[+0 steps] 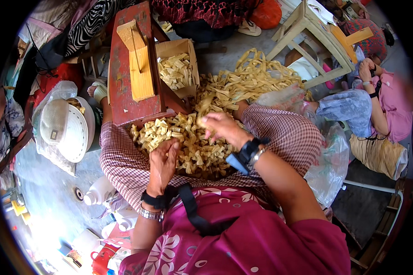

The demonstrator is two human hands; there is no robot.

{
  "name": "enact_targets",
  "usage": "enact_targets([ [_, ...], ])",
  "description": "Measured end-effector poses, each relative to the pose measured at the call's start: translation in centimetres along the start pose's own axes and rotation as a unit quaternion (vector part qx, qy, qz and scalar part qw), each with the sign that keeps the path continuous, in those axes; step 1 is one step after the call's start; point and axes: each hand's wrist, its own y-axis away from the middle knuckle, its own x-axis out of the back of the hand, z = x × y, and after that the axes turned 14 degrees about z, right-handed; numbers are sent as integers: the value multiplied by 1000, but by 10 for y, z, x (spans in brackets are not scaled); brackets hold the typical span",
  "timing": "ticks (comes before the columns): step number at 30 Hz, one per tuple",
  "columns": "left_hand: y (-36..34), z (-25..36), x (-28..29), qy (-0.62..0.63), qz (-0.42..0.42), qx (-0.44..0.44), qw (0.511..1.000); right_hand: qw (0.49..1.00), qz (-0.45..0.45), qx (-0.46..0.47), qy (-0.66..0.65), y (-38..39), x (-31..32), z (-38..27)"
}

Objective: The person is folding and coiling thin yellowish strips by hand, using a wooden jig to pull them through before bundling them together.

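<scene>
Over my lap lies a heap of small folded bundles [197,153] made from flat, pale yellow strips. My left hand [164,161] is at the heap's near left edge, thumb and fingers drawn together; anything between them is hidden. My right hand [227,130] is raised at the heap's right side, its fingers closed on a yellow strip [204,110] that is partly blurred. Beyond it, a tangle of long loose strips [266,75] spreads over the floor.
A red wooden bench [121,68] carrying a yellow wood block [141,68] stands ahead left. Beside it, a cardboard box [193,57] holds folded bundles. A white hat [71,130] lies left, a wooden stool [326,48] stands far right, and another person [397,105] sits at right.
</scene>
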Motion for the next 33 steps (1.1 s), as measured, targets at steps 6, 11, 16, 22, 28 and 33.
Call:
enact_targets([
  [6, -10, 4, -16, 300, -84, 221, 924, 971, -99, 208, 70, 77, -53, 11],
  [11, 6, 10, -21, 340, -57, 178, 922, 937, -39, 324, 126, 81, -50, 24],
  [16, 26, 16, -12, 315, -20, 93, 944, 975, 37, 219, -12, 86, -48, 30],
  [22, 50, 7, -13, 247, -73, 74, 964, 962, 7, 181, -203, 103, -35, 7],
  [28, 50, 14, -14, 87, -72, -83, 990, 922, -29, 139, -361, 122, -21, -15],
  [33, 55, 19, 6, 240, -20, 111, 964, 923, -29, 251, -291, 142, -29, -40],
])
